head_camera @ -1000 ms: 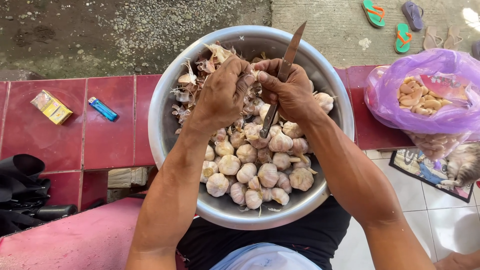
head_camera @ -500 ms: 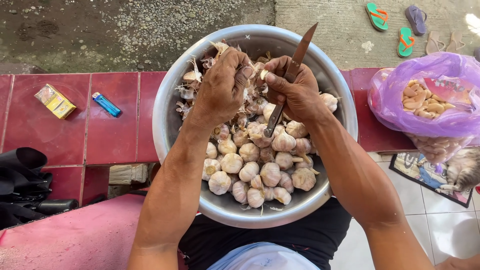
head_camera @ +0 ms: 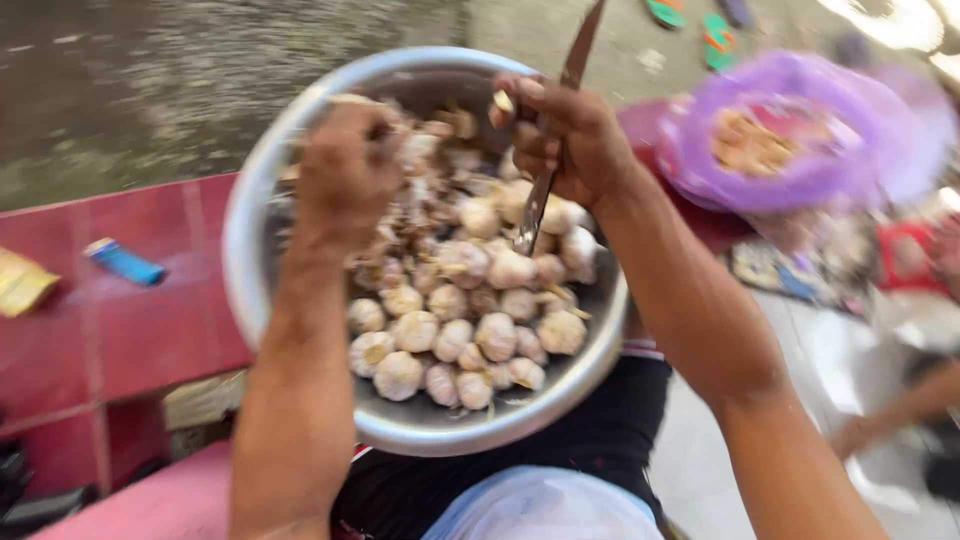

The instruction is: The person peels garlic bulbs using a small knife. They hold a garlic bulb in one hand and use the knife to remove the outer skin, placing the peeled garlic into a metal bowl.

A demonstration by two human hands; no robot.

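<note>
A large metal bowl (head_camera: pixel 240 270) rests on my lap, filled with garlic bulbs (head_camera: pixel 470 335) and loose skins. My right hand (head_camera: pixel 570 140) is closed around a knife (head_camera: pixel 535 205), blade pointing up and away, and pinches a small piece of garlic (head_camera: pixel 503 100) at the thumb. My left hand (head_camera: pixel 345 170) is over the far left of the garlic pile with its fingers curled down into the skins. Motion blur hides whether it holds anything. The two hands are apart.
A purple plastic bag (head_camera: pixel 800 150) with peeled garlic sits at the right. A blue lighter (head_camera: pixel 125 262) and a yellow packet (head_camera: pixel 20 285) lie on the red tiled ledge (head_camera: pixel 120 340) at the left. Flip-flops (head_camera: pixel 718 35) lie on the ground beyond.
The hands, joined over one bulb before, have separated; my left hand has moved left onto the pile. The view has swung and blurred.
</note>
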